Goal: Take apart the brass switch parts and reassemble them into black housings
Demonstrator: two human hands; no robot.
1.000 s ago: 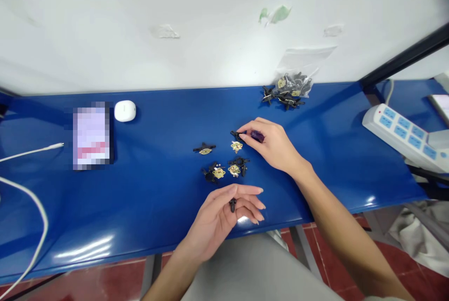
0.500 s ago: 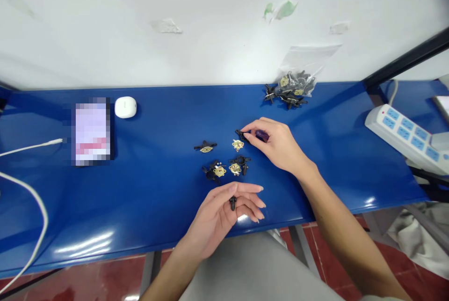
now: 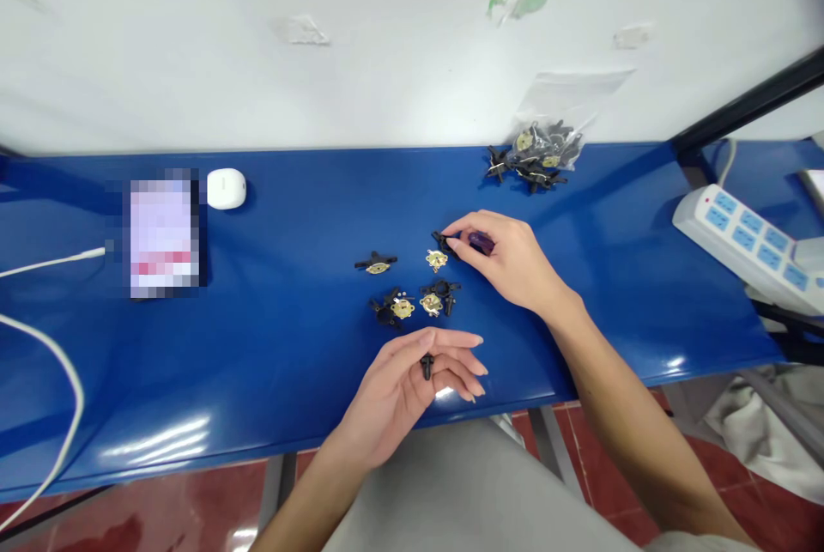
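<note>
My left hand [image 3: 402, 389] is palm up near the table's front edge. Its thumb holds a small black T-shaped part [image 3: 427, 366] against the fingers, which are otherwise spread. Farther back, my right hand [image 3: 505, 256] pinches a black plastic piece [image 3: 441, 240] at the table surface, while a dark purple handle [image 3: 481, 242] is tucked inside the same hand. A round brass-coloured plate [image 3: 436, 259] lies just below those fingertips. Between the hands are another brass plate with black pieces [image 3: 431, 303] and a similar cluster [image 3: 391, 309]. One black-and-brass assembly [image 3: 377, 263] lies to the left.
At the back right, a clear plastic bag [image 3: 554, 140] holds black-and-brass parts, and more black assemblies [image 3: 537, 177] lie before it. A white power strip [image 3: 740, 234] is at the right. On the left are a blurred phone [image 3: 164, 234], a white earbud case [image 3: 226, 189] and a white cable [image 3: 61, 346].
The view has tilted slightly, so everything sits a little higher in the picture. Both hands keep nearly the same pose and hold the same things.
</note>
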